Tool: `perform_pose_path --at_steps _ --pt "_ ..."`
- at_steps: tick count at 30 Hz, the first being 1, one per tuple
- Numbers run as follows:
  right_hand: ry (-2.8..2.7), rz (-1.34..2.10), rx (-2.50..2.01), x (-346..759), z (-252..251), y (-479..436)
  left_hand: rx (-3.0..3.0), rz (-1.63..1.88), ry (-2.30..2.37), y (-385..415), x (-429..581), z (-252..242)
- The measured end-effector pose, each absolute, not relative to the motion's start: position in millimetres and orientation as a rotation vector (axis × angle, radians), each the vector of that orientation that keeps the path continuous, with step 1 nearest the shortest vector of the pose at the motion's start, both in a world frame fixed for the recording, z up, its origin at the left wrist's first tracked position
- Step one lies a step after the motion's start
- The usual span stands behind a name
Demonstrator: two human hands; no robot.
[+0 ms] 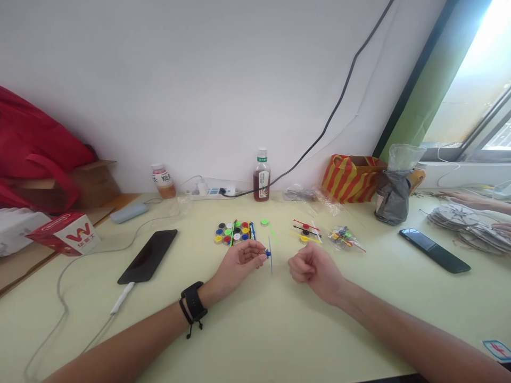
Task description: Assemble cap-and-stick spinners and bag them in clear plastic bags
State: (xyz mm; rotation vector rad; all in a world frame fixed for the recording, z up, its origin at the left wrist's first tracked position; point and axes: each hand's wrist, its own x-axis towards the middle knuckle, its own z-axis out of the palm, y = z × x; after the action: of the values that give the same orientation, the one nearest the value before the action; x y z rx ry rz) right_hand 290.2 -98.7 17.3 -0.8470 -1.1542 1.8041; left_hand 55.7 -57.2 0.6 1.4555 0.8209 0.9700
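Note:
My left hand [247, 258] pinches a small blue propeller-like piece [269, 254] between thumb and fingertips; its thin blade stands nearly upright, edge-on. To the right, apart from it, my right hand [313, 267] is closed with curled fingers, and whatever they hold, if anything, is hidden. Beyond the left hand lie several coloured round caps [227, 232] with green and blue sticks among them. A green cap [264, 223] with a lime strip [273, 233] sits between the hands, farther back. Behind the right hand are a few caps and thin red, black, yellow and white blades [306, 231].
A clear bag of coloured parts [344, 237] lies to the right. Phones [147, 256] rest on both sides, the left one cabled. A drink bottle [262, 178] and a power strip [213, 194] stand by the wall. Another person's hand [475, 201] is near stacked discs [455, 215].

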Motion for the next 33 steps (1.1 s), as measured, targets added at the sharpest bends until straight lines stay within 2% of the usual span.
perform_pose_path --at_steps 3,9,14,18,27,29,33 --pt "-1.107 1.757 -0.740 298 19 -93 1.454 0.960 0.850 -55 55 -1" --pt "-1.156 1.747 -0.816 292 18 -96 1.489 0.856 0.903 -57 54 -1" --pt "-1.416 1.449 -1.035 287 14 -101 1.517 0.864 0.896 -58 56 2" --pt "-1.669 1.217 -1.036 290 8 -100 1.531 0.872 0.857 -60 56 5" --pt "-1.751 0.989 -1.064 292 15 -107 1.532 0.856 0.793 -61 54 5" --pt "-1.792 1.021 -1.060 294 16 -105 1.540 0.850 0.790 -61 54 6" --pt "-1.894 1.355 -0.913 302 17 -97 1.553 0.864 0.810 -62 54 9"
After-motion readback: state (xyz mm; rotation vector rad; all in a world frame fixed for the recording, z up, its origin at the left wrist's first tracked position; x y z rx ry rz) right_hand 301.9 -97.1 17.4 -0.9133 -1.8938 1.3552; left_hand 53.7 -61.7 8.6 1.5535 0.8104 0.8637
